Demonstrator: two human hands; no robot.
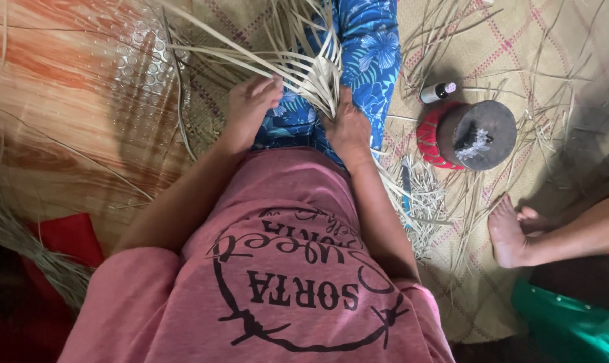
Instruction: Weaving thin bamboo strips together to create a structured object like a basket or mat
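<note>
The pale dried leaf strips lie across your lap on the blue flowered cloth, already crossed into a small woven patch with long loose ends fanning out to the far left and far side. They look light, thin and springy, stiff along the length yet likely to crease or split if bent sharply, so take them close to the woven crossing, where they are held flat, rather than by the free tips. Your left hand has its fingers curled down onto the strips at the left edge of the weave; your right hand is pressed onto the near right edge, and whether it pinches a strip I cannot tell. The two hands sit just apart, with the weave between them. Under you is a woven floor mat strewn with offcuts. To the right stand a small bottle and a dark round block on a red base, and nearer, another person's foot.
</note>
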